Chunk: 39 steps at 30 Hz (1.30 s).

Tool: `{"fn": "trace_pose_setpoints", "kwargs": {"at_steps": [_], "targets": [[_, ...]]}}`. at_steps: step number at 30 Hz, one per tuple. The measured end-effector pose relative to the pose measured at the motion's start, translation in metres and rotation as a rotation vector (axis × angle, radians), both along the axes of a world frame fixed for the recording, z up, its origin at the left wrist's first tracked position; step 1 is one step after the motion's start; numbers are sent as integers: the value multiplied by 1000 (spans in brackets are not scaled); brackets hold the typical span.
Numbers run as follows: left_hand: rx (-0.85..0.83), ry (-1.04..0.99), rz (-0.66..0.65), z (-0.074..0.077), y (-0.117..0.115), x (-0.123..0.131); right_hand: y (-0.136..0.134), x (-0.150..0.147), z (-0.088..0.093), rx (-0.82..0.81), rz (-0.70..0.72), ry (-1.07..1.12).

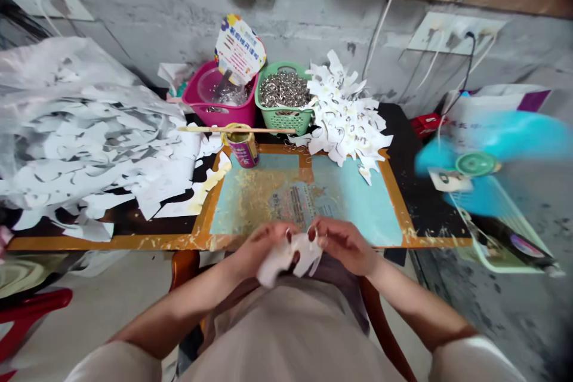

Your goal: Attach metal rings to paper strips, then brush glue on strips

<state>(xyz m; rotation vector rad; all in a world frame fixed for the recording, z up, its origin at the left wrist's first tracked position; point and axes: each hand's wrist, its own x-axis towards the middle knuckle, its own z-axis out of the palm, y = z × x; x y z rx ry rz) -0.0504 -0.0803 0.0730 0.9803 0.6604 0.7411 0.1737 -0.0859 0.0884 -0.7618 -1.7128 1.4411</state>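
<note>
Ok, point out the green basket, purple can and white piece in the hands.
Green basket [283, 124], head view: on its front wall.
Purple can [244, 154], head view: on its side.
White piece [307, 252], head view: on its flat face.

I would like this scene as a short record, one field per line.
Left hand: holds one side of a white cut-out piece
Right hand: holds its other side
Middle: purple can, a stick across its top
Baskets: pink basket at left; green basket at right, holding metal rings
Beside green basket: pile of white pieces
Far left: white scraps
Far right: blue fan, blurred
</note>
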Motion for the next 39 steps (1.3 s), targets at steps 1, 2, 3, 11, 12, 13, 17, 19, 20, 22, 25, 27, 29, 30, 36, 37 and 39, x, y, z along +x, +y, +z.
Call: {"fn": "trace_pose_setpoints", "kwargs": {"at_steps": [1,2,3,11,12,13,17,19,20,22,25,27,29,30,36,37,39], "targets": [[-76,-54,122,-8,-2,0,0,1,-4,24,-104,-34],[-119,-108,230,-16,-5,1,0,1,-6,57,-191,-70],[-128,-144,307,-23,-9,2,0,0,-7,93,-253,-105],[-19,96,313,-19,-22,33,-4,-15,5,227,-239,-179],[-19,115,296,-13,-19,34,-2,-14,7,195,-211,-157],[-15,124,273,-9,-17,35,-1,-13,10,157,-184,-140],[-72,40,189,0,-19,31,2,-12,21,-44,-105,-152],[-130,-27,155,-1,-24,29,-2,-16,22,-196,-50,-83],[-155,-60,145,-3,-26,29,-5,-20,20,-284,-19,-10],[-177,-107,121,-8,-30,29,-12,-30,13,-457,1,170],[-158,-155,95,-19,-32,30,-19,-42,-4,-639,-32,369],[-121,-134,105,-27,-32,29,-19,-44,-15,-657,-100,398],[-75,-85,147,-36,-31,25,-17,-40,-21,-572,-175,326],[-48,-73,194,-39,-31,22,-15,-37,-21,-493,-210,257],[13,84,471,-28,-18,18,-10,-23,-12,-12,-269,-149],[-2,117,443,-22,-15,19,-9,-23,-10,28,-264,-175],[-16,122,374,-10,-11,21,-8,-22,-8,71,-278,-199]]}}
